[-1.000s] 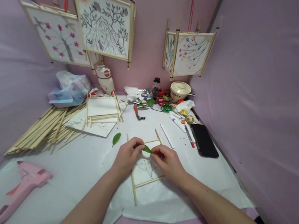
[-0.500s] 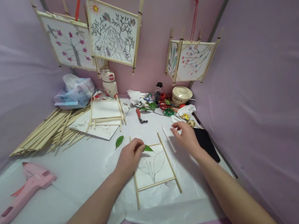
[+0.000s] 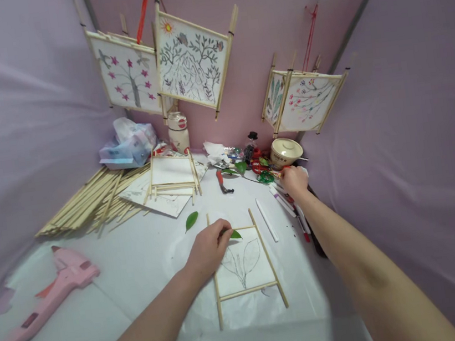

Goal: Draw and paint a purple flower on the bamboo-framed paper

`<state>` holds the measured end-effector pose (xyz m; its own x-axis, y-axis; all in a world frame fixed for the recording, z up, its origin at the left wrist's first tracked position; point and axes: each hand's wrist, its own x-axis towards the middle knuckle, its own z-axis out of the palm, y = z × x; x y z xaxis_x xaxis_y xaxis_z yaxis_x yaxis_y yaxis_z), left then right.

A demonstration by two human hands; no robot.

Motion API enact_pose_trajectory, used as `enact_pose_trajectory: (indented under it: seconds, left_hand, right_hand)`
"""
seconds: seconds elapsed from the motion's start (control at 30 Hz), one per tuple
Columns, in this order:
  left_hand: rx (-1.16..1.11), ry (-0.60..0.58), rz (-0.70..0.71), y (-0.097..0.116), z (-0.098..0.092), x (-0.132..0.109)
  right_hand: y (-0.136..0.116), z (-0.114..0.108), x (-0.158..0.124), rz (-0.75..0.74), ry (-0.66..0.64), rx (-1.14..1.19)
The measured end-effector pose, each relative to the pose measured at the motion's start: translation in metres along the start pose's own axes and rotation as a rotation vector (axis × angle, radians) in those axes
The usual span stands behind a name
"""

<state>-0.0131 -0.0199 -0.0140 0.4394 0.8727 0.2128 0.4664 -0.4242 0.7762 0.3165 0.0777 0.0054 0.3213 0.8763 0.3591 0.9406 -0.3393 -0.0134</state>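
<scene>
My left hand [image 3: 212,249] pinches a small green leaf [image 3: 236,234] over the upper left part of a bamboo-stick frame [image 3: 269,260]. Stretched across that frame is a white sheet [image 3: 234,281] with a line drawing of leaves on stems. Over at the right, my right hand [image 3: 295,181] is in the clutter in front of a lidded bowl [image 3: 286,151]. Its fingers are curled and partly hidden, so what they grip cannot be made out. Between the frame and my right arm lies a white pen [image 3: 266,220]. A second leaf [image 3: 191,220] rests left of the frame.
A pink glue gun [image 3: 60,285] lies at the left, before a pile of bamboo sticks [image 3: 85,207]. Farther back are a tissue pack [image 3: 130,147], another stick frame [image 3: 172,169], a bottle [image 3: 178,135] and red-handled cutters [image 3: 223,182]. Several markers [image 3: 282,201] lie beside my right forearm. Painted lanterns [image 3: 191,58] hang above.
My right hand has moved forward and right, from near the white pen into the clutter by the bowl. My left hand still pinches the leaf over the frame. The view has shifted slightly.
</scene>
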Motion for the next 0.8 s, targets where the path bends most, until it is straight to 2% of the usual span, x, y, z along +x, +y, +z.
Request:
enact_pose_trajectory:
  seconds: [0.3, 0.6, 0.8]
  left_hand:
    - [-0.028, -0.040, -0.004, 0.001, 0.001, 0.000]
    - [-0.048, -0.105, 0.026, 0.008, -0.001, -0.002]
    - [-0.060, -0.117, 0.040, 0.008, -0.002, -0.002]
  right_hand:
    - [0.011, 0.007, -0.001, -0.001, 0.003, 0.047]
    - [0.034, 0.015, 0.011, 0.261, 0.094, 0.350]
    - [0.048, 0.010, 0.004, 0.367, 0.138, 0.500]
